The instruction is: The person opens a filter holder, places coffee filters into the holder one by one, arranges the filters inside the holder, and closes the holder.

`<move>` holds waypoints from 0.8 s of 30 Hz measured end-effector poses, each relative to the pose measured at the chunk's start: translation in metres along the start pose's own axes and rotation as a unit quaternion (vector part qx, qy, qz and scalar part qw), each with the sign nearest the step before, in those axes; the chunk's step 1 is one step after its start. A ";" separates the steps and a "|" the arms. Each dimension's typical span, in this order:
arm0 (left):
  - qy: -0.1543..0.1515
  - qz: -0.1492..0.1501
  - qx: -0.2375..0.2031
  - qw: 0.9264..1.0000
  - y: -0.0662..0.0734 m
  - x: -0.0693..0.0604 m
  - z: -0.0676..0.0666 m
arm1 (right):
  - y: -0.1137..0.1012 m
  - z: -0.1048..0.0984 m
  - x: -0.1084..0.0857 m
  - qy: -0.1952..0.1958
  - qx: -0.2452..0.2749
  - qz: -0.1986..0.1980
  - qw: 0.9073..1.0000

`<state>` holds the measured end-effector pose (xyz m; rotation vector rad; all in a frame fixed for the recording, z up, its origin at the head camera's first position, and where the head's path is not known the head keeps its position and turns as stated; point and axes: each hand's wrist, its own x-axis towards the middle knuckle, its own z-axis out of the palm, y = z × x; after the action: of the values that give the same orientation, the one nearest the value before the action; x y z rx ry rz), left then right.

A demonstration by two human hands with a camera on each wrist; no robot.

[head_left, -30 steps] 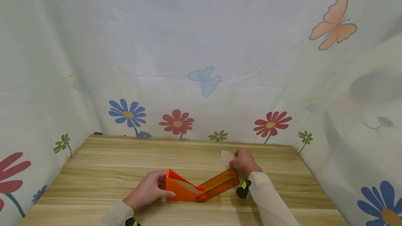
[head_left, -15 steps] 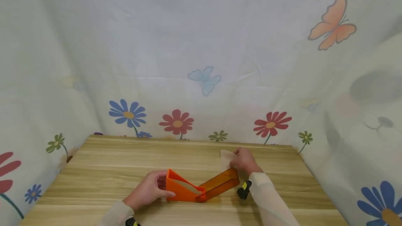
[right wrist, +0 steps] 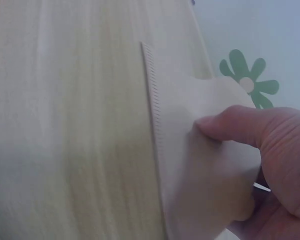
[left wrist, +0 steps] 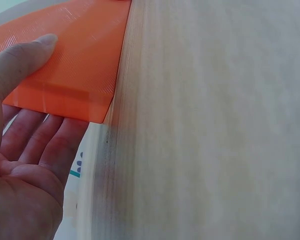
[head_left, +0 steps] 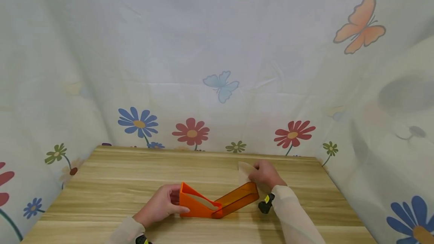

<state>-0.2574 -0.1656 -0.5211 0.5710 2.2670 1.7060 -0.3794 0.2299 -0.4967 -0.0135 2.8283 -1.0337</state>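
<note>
An orange filter holder (head_left: 194,208) stands on the table, its translucent amber lid (head_left: 237,197) swung out to the right. Pale filter papers (head_left: 201,200) show inside the holder. My left hand (head_left: 162,204) grips its left end, thumb on the near face and fingers behind, as the left wrist view shows on the orange wall (left wrist: 85,55). Behind the lid's raised end, my right hand (head_left: 266,174) pinches a paper coffee filter (head_left: 243,171). In the right wrist view, a crimped seam (right wrist: 152,82) runs along this coffee filter, which bends under the thumb.
The wood-grain table (head_left: 142,168) reaches back to a hanging curtain (head_left: 169,48) printed with flowers and butterflies. More curtain hangs along both sides. Dark wrist devices (head_left: 266,203) sit at both sleeves.
My right hand has shifted very slightly to the right, and the coffee filter bends a little more. The left hand, the holder and the lid stay put.
</note>
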 end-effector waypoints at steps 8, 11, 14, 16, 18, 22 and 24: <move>-0.002 0.008 -0.002 1.000 -0.001 0.000 0.001 | -0.004 -0.019 -0.004 -0.047 -0.028 -0.043 0.998; -0.002 0.008 -0.001 1.000 -0.001 0.000 0.001 | -0.008 -0.027 -0.008 -0.060 -0.022 -0.063 0.996; 0.000 0.004 0.000 1.000 0.000 0.000 0.000 | -0.013 -0.034 -0.012 -0.072 -0.002 -0.081 0.994; 0.001 0.000 0.000 1.000 0.002 0.000 0.000 | -0.017 -0.038 -0.016 -0.077 0.007 -0.091 0.993; 0.003 -0.002 0.000 1.000 0.003 0.000 0.001 | -0.021 -0.042 -0.019 -0.079 0.019 -0.100 0.992; 0.005 -0.001 0.001 1.000 0.004 -0.001 0.002 | -0.028 -0.045 -0.026 -0.076 0.027 -0.109 0.991; 0.005 0.001 0.002 1.000 0.004 0.000 0.002 | -0.031 -0.046 -0.029 -0.075 0.025 -0.114 0.990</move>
<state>-0.2556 -0.1632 -0.5176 0.5667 2.2774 1.7098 -0.3580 0.2375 -0.4382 -0.4001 2.7095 -1.0964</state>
